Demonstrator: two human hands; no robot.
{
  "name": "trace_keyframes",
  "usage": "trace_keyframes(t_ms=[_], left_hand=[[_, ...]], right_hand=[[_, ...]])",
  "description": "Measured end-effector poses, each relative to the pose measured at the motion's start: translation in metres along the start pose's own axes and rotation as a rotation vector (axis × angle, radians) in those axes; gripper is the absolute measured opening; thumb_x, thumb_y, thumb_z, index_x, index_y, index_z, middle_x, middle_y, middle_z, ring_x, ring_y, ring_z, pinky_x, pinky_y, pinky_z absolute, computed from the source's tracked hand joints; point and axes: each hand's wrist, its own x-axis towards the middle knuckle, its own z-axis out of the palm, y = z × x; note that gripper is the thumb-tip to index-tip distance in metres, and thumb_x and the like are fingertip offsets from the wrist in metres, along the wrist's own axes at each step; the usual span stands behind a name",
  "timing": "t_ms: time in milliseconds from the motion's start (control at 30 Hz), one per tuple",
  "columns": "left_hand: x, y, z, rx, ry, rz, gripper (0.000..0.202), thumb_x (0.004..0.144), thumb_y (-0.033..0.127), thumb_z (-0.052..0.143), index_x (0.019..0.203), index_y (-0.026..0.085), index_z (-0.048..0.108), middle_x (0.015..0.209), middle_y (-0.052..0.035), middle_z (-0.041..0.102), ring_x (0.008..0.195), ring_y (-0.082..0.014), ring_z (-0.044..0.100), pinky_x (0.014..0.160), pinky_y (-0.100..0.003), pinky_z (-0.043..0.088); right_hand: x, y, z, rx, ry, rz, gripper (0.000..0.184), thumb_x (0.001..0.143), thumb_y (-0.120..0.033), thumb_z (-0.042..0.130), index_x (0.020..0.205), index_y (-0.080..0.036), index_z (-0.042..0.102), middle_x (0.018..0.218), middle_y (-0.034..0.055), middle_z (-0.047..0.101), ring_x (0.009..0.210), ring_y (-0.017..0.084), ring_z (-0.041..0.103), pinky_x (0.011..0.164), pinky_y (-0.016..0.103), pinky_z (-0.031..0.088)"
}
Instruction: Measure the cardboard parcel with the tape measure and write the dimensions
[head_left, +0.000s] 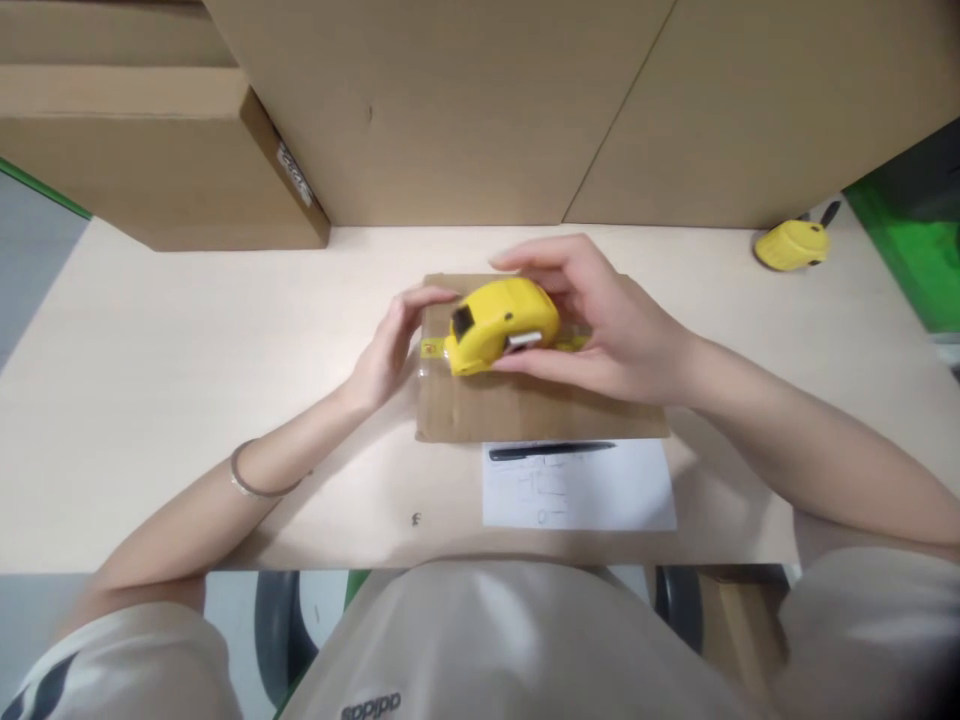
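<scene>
A yellow tape measure point(499, 312) is in my right hand point(611, 325), its thumb on the near side and its fingers over the far side. It is over the top of a small brown cardboard box point(540, 412). My left hand point(390, 345) grips the box's left end, with its fingers bent over the far left corner. Yellow strip point(433, 348) with red marks shows on the box at both sides of the tape measure; whether it is blade or packing tape I cannot tell. Paper point(585, 505) with handwriting lies just below the box, and a black pen point(547, 452) rests on it.
Large cardboard boxes point(465, 110) stand along the back of the pale table point(150, 400). Another carton point(187, 180) with a label is at the back left. A second yellow tape measure point(791, 245) sits at the back right. The table's front edge runs close to my body.
</scene>
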Motion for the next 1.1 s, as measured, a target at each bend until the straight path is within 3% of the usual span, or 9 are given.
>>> trace_keyframes(t_ms=[133, 333, 433, 533, 667, 767, 867, 1000, 1100], left_hand=[[0.0, -0.002, 0.001, -0.119, 0.036, -0.057, 0.047, 0.097, 0.064, 0.044, 0.113, 0.028, 0.071, 0.118, -0.0019, 0.075, 0.122, -0.0272, 0.066, 0.109, -0.043, 0.053], [-0.001, -0.021, -0.012, -0.099, 0.129, -0.034, 0.057, 0.088, 0.078, 0.045, 0.106, 0.028, 0.068, 0.107, -0.0034, 0.075, 0.111, -0.0282, 0.07, 0.096, -0.044, 0.058], [0.0, -0.027, -0.015, -0.092, 0.076, 0.002, 0.06, 0.087, 0.08, 0.044, 0.107, 0.029, 0.069, 0.109, -0.0038, 0.075, 0.111, -0.0281, 0.07, 0.096, -0.043, 0.058], [0.0, -0.023, -0.016, -0.083, -0.031, -0.021, 0.061, 0.086, 0.079, 0.048, 0.115, 0.029, 0.068, 0.123, -0.0047, 0.071, 0.122, -0.0297, 0.064, 0.107, -0.046, 0.052], [0.002, -0.015, -0.019, 0.038, -0.08, -0.022, 0.05, 0.083, 0.062, 0.068, 0.122, 0.03, 0.066, 0.137, -0.0042, 0.061, 0.142, -0.0308, 0.045, 0.123, -0.045, 0.037], [0.004, -0.011, -0.02, 0.089, -0.094, -0.016, 0.046, 0.083, 0.058, 0.068, 0.12, 0.031, 0.067, 0.132, -0.0047, 0.06, 0.138, -0.0322, 0.045, 0.118, -0.046, 0.04], [0.005, -0.008, -0.018, 0.095, -0.1, 0.001, 0.043, 0.08, 0.055, 0.07, 0.116, 0.031, 0.068, 0.126, -0.0046, 0.059, 0.13, -0.0324, 0.048, 0.109, -0.047, 0.047], [0.006, -0.007, -0.016, 0.07, -0.111, 0.026, 0.038, 0.081, 0.05, 0.068, 0.114, 0.032, 0.068, 0.123, -0.0034, 0.06, 0.125, -0.03, 0.051, 0.103, -0.046, 0.049], [0.006, -0.006, -0.015, 0.102, -0.118, 0.046, 0.037, 0.083, 0.05, 0.066, 0.115, 0.031, 0.066, 0.124, -0.0039, 0.06, 0.123, -0.0296, 0.052, 0.102, -0.046, 0.049]], right_hand=[[0.03, -0.013, 0.009, -0.218, -0.072, -0.015, 0.048, 0.098, -0.042, 0.057, 0.138, -0.022, 0.039, 0.128, 0.0025, 0.061, 0.103, 0.015, 0.067, 0.081, 0.027, 0.052], [0.054, -0.027, 0.03, -0.503, -0.2, 0.106, 0.047, 0.096, -0.037, 0.06, 0.136, -0.019, 0.045, 0.108, 0.0025, 0.068, 0.086, 0.018, 0.07, 0.074, 0.027, 0.046], [0.052, -0.029, 0.028, -0.536, -0.2, 0.115, 0.048, 0.096, -0.039, 0.06, 0.137, -0.02, 0.046, 0.107, 0.0018, 0.07, 0.087, 0.019, 0.071, 0.074, 0.026, 0.044], [0.045, -0.023, 0.019, -0.533, -0.186, 0.127, 0.048, 0.096, -0.042, 0.06, 0.139, -0.023, 0.046, 0.11, -0.0003, 0.071, 0.086, 0.018, 0.07, 0.074, 0.027, 0.043], [0.028, -0.007, 0.011, -0.529, -0.09, 0.144, 0.052, 0.095, -0.053, 0.059, 0.138, -0.026, 0.05, 0.115, -0.0006, 0.071, 0.086, 0.02, 0.07, 0.071, 0.028, 0.042], [0.008, 0.007, 0.0, -0.487, -0.01, 0.189, 0.052, 0.091, -0.059, 0.062, 0.133, -0.028, 0.055, 0.123, -0.0003, 0.07, 0.083, 0.02, 0.07, 0.069, 0.03, 0.043], [-0.024, 0.021, -0.025, -0.345, 0.053, 0.291, 0.05, 0.085, -0.055, 0.071, 0.126, -0.028, 0.059, 0.121, 0.0021, 0.069, 0.082, 0.019, 0.068, 0.07, 0.033, 0.049], [-0.074, 0.041, -0.065, -0.157, 0.19, 0.346, 0.045, 0.079, -0.045, 0.079, 0.118, -0.03, 0.061, 0.118, 0.0034, 0.067, 0.098, 0.022, 0.067, 0.08, 0.036, 0.056], [-0.103, 0.053, -0.08, -0.106, 0.279, 0.423, 0.046, 0.074, -0.038, 0.084, 0.114, -0.033, 0.062, 0.118, 0.0017, 0.065, 0.102, 0.022, 0.066, 0.086, 0.037, 0.057]])
